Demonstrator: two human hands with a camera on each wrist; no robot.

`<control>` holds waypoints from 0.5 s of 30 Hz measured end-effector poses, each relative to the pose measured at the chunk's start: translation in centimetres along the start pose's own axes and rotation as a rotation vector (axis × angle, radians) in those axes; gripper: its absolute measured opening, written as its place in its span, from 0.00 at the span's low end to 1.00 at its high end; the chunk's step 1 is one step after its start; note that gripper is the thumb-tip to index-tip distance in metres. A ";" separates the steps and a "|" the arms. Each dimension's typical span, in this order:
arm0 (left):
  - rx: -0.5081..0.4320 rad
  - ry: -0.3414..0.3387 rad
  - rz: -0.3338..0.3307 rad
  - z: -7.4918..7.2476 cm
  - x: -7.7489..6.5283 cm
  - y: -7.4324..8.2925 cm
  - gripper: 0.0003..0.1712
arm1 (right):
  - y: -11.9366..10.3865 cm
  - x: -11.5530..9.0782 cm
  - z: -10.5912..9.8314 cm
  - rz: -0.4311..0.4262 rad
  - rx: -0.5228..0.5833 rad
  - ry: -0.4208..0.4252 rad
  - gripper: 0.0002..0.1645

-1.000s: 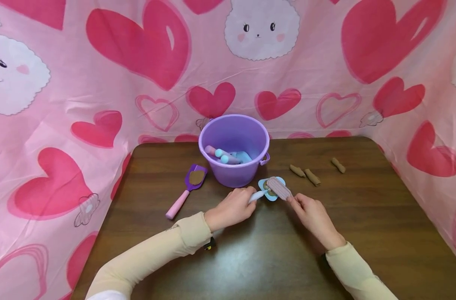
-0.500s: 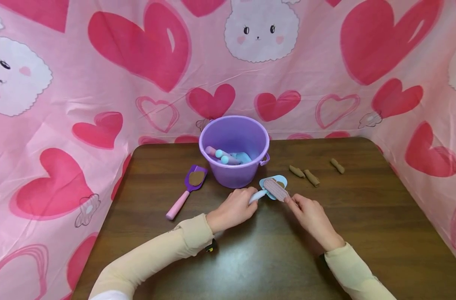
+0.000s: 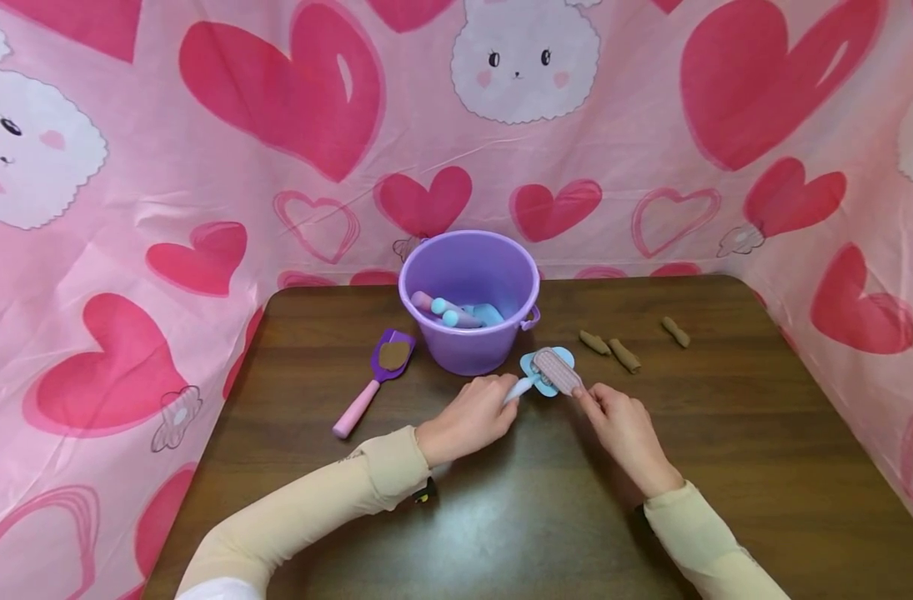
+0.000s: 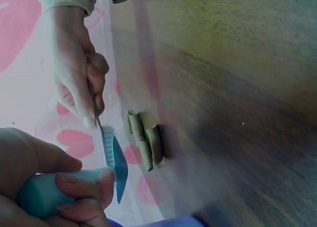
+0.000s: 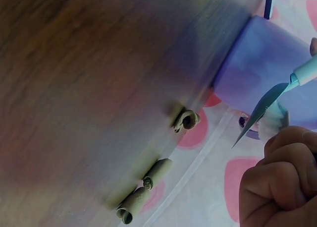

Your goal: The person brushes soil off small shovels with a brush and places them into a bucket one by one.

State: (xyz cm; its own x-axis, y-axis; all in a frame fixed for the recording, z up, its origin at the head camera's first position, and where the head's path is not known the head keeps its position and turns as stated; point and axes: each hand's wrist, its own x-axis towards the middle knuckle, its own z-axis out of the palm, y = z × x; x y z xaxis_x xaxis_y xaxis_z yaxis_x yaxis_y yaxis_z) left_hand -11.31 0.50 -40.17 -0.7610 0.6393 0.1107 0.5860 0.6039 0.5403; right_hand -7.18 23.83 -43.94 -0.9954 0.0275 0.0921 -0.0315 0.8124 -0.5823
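My left hand (image 3: 471,419) grips the pale blue handle of a small toy shovel (image 3: 569,357). Its blue, petal-edged head is held over the table, edge-on in the left wrist view. With my right hand (image 3: 627,433) I pinch a flat, pale pinkish-grey brush (image 3: 559,371). White bristles (image 4: 108,145) press against the shovel's face. The brush covers much of the shovel head in the head view. In the right wrist view the curled right fingers (image 5: 280,182) hide most of the brush.
Beyond my hands stands a purple bucket (image 3: 467,354) with several toy handles inside. A purple scoop (image 3: 358,408) with a pink handle and a brown patch lies to the left. Brown rolls (image 3: 624,356) lie right of the bucket. A pink heart-print cloth (image 3: 621,125) hangs behind the table.
The brush has slid toward the shovel's handle and back out over its head. Brown material seen on the shovel earlier no longer shows. Both hands have kept their grips.
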 end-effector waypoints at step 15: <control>0.034 -0.015 0.025 0.6 -0.1 0.2 0.06 | 0.4 0.0 0.0 0.036 0.006 0.008 0.21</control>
State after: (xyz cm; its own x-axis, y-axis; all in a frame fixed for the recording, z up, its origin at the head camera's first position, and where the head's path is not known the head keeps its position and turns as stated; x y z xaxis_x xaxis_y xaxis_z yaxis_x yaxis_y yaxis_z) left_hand -10.93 0.82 -40.56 -0.7420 0.6612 0.1108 0.6139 0.6036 0.5087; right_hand -7.22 24.13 -44.21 -0.9951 0.0610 0.0774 0.0036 0.8073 -0.5902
